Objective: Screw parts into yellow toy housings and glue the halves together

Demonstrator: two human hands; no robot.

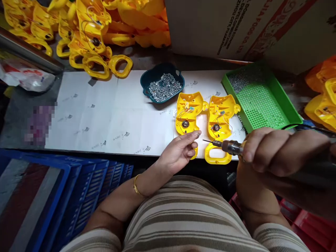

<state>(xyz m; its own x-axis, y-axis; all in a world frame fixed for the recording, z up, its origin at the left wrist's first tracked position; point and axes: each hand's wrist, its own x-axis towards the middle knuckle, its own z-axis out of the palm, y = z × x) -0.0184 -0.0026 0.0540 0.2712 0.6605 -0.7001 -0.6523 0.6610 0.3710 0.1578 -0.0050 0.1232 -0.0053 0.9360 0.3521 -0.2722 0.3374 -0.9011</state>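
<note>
My left hand (180, 150) is closed in a pinch, with a small screw (199, 133) between thumb and finger. An electric screwdriver (232, 147) is in my right hand (275, 150), its thin bit pointing left, close to the left fingertips. Two yellow plastic half shells (193, 101) lie side by side, open side up, each with a round speaker, a small circuit board and thin wires. Below the right-hand shell a yellow loop handle (218, 161) shows; my left hand partly covers the other shell's handle.
A dark teal bowl (145, 82) holds many screws. To the right stands a green perforated basket (273, 113) with small metal parts at its far end. Yellow shells (91, 31) are piled at the back left, near a cardboard box (210, 28). Blue crates (89, 196) stand below left.
</note>
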